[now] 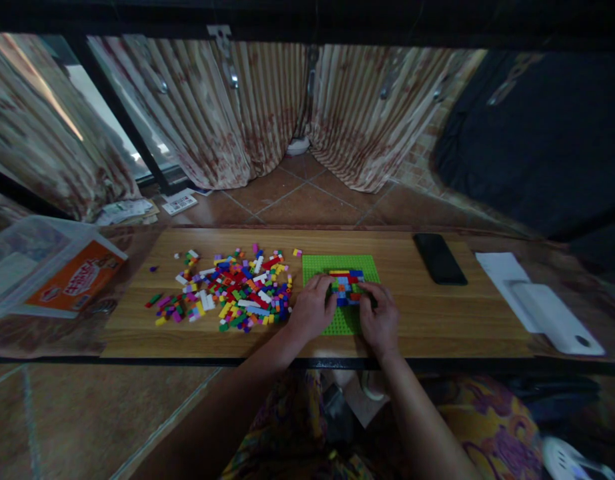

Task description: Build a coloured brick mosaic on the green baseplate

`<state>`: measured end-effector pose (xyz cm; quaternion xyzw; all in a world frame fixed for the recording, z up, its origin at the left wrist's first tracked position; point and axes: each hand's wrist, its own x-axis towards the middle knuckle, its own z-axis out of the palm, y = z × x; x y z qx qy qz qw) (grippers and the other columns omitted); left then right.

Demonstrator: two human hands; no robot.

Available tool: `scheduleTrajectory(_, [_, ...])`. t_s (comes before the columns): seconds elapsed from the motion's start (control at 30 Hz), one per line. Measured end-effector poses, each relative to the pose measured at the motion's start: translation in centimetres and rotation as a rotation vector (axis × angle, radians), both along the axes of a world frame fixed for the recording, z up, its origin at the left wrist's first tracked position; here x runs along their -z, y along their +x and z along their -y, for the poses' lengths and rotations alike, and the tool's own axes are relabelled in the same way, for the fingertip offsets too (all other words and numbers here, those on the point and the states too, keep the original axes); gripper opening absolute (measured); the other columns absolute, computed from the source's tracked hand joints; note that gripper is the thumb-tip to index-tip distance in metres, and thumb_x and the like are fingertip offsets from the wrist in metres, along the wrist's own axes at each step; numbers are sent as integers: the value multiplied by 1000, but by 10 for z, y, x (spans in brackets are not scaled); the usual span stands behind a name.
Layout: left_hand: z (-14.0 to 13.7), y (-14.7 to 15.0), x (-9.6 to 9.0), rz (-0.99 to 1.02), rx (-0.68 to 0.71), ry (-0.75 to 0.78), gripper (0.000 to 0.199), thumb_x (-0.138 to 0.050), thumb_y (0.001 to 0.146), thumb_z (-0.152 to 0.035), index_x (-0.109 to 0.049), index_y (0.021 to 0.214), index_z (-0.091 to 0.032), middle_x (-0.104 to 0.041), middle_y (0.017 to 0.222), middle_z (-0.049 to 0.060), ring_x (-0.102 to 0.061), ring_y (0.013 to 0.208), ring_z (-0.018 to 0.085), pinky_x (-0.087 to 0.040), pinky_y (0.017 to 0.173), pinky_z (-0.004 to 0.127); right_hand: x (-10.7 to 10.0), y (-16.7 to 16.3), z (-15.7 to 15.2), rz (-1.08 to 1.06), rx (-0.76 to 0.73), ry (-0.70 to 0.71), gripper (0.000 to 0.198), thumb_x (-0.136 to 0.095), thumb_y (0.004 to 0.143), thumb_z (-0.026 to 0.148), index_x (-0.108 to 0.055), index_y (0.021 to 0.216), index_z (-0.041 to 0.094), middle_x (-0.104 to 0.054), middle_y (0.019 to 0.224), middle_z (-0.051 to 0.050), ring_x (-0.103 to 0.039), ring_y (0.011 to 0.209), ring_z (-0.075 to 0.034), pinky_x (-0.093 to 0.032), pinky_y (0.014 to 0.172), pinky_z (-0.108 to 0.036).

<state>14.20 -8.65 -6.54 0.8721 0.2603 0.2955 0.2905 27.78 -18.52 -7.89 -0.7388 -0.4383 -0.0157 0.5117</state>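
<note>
A block of toy bricks in red, blue, light blue and yellow sits on a green studded baseplate. My left hand is closed at the block's left side, with its fingertips touching the bricks. On the right side my right hand grips the block's edge between thumb and fingers. My fingers hide both ends of the block and part of the plate. To the left of the plate lies a spread-out pile of loose toy bricks in many colours.
A black phone lies right of the plate on the wooden board. Farther right are white paper and a white flat case. A clear plastic tub with an orange label stands at the left. Striped curtains hang behind.
</note>
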Motion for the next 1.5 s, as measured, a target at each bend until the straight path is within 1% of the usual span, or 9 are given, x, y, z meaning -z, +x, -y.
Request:
scheduleTrajectory(0.23, [-1,0,1,5,3,0,24,-49,91,-19,-48,114,-19,-60,113,9,-57,110,23,-49,96,40,-2,-1,0,1,13,-21,28,-47,83,18,-69,100,18,-66,100,-10,-62,97,-22,-49,90,-42])
scheduleTrajectory(0.83, [0,0,0,17,-3,-14,25,-49,90,-18,-48,114,-21,-59,114,8,-56,111,23,-49,97,41,-2,0,0,-5,10,-25,27,-48,83,18,-69,100,18,-66,101,-11,-62,98,-22,-49,92,-44])
scheduleTrajectory(1.13, [0,0,1,9,-6,8,24,-49,91,-20,-49,115,-20,-59,114,9,-56,112,23,-49,97,41,-2,-1,-1,-9,20,-21,27,-48,83,18,-69,100,19,-66,100,-10,-62,98,-23,-49,91,-44])
scheduleTrajectory(1.3, [-1,0,1,5,-2,11,25,-50,90,-20,-48,115,-20,-59,114,9,-57,112,23,-50,96,41,-4,-1,0,2,5,-13,27,-47,83,17,-68,99,18,-66,98,-10,-62,96,-22,-49,89,-42])
scheduleTrajectory(1.5, [-1,0,1,12,-2,0,24,-49,91,-19,-49,114,-20,-60,114,9,-57,111,23,-50,96,41,-2,-1,-1,-3,-5,8,27,-47,83,16,-68,100,18,-67,101,-10,-62,97,-22,-49,91,-42])
